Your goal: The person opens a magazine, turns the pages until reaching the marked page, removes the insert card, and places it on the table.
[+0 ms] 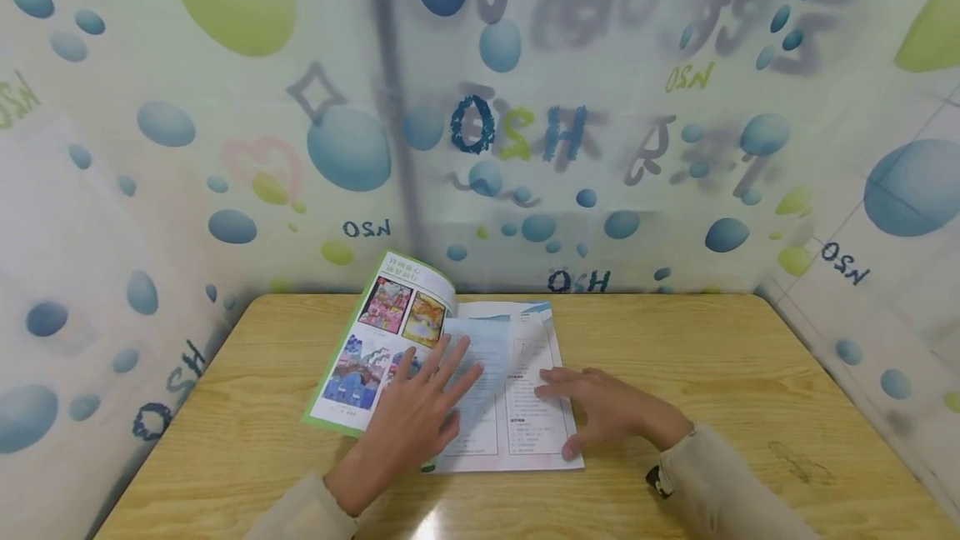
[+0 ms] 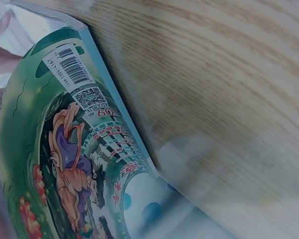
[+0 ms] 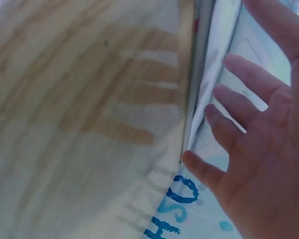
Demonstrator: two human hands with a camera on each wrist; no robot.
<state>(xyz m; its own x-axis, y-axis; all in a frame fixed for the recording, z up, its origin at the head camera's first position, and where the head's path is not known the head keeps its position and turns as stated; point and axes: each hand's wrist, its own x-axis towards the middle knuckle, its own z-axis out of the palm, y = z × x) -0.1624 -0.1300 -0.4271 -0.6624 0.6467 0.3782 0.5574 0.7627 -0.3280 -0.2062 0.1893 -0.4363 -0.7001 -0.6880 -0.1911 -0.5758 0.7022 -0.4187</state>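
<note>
The magazine lies open just left of centre in the head view, flat on the wooden bench, its green cover showing from beneath in the left wrist view. The left hand spreads over the picture page, fingers straight, and a thin page curves up against its fingertips. That is no real grip, only contact. The right hand lies flat and relaxed on the text page at centre, fingers fanned, holding nothing.

The risk, as I judge it: that lifted page is held by touch alone, so it could slip off the fingertips and fall back, or crease if the hand presses while it is bowed. The right wrist view shows the page edges fanning by the fingers; two sheets could turn together. A push might slide the magazine along the bench.
</note>
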